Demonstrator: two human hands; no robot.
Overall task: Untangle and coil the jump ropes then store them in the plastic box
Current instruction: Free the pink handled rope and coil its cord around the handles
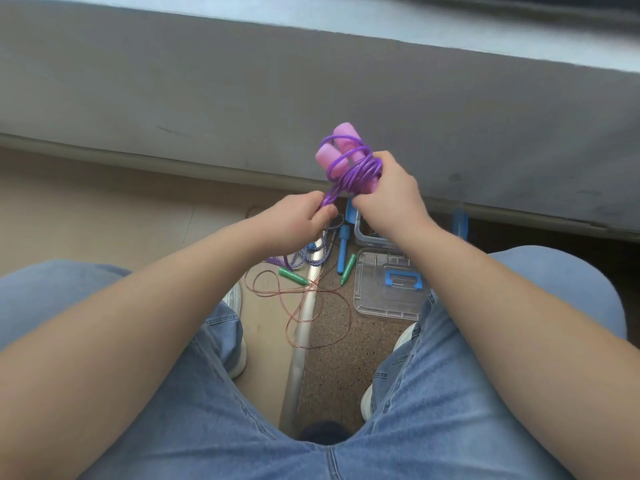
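Observation:
My right hand (388, 195) grips the two pink foam handles (337, 150) of a purple jump rope (356, 171), whose cord is wound in several loops around them. My left hand (298, 220) pinches the loose end of that purple cord just below and to the left. On the floor beneath lie a rope with blue handles (343, 249) and a braided purple-white cord (317, 256), and a thin copper-coloured rope (311, 306) with green handles (293, 276). The clear plastic box (372, 235) stands open on the floor, mostly hidden behind my right wrist.
The box's clear lid (388, 289) with a blue handle lies flat on the speckled floor next to my right knee. A grey ledge (242, 98) runs across ahead. A metal floor strip (301, 341) passes between my feet. My knees in jeans fill the lower view.

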